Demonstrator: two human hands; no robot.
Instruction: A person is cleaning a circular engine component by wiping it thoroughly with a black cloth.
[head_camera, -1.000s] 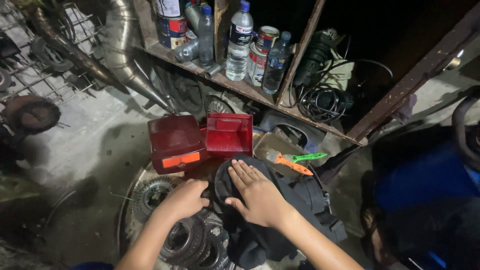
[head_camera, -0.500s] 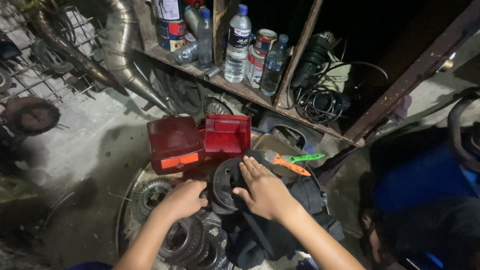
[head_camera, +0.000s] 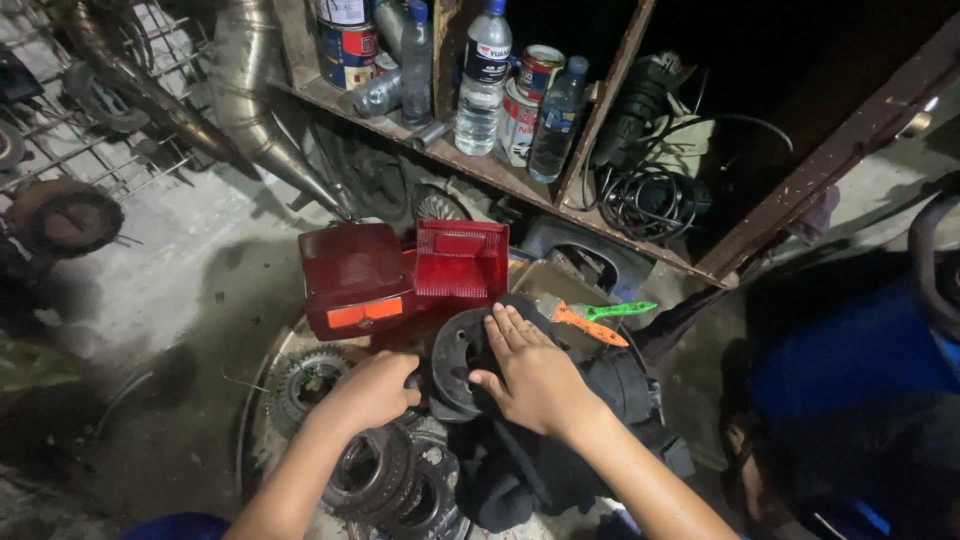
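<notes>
Black disc (head_camera: 462, 362) tilted on edge amid gears, below red lamps (head_camera: 400, 272). Right hand (head_camera: 530, 375) flat on its face, grip released; left hand (head_camera: 372, 388) clenched on its left rim.

Two hands: the left hand (head_camera: 372, 392) and the right hand (head_camera: 532, 375), both on one black round disc (head_camera: 458, 360). Two red tail-light housings (head_camera: 355, 275) (head_camera: 461, 262), one toothed sprocket (head_camera: 305, 380) and one green-and-orange brush (head_camera: 592, 320) lie nearby. The shelf (head_camera: 520, 180) carries three clear plastic bottles (head_camera: 483, 75) (head_camera: 417, 60) (head_camera: 558, 115), two tins (head_camera: 345, 40) (head_camera: 536, 72) and one coil of black cable (head_camera: 650, 200).
</notes>
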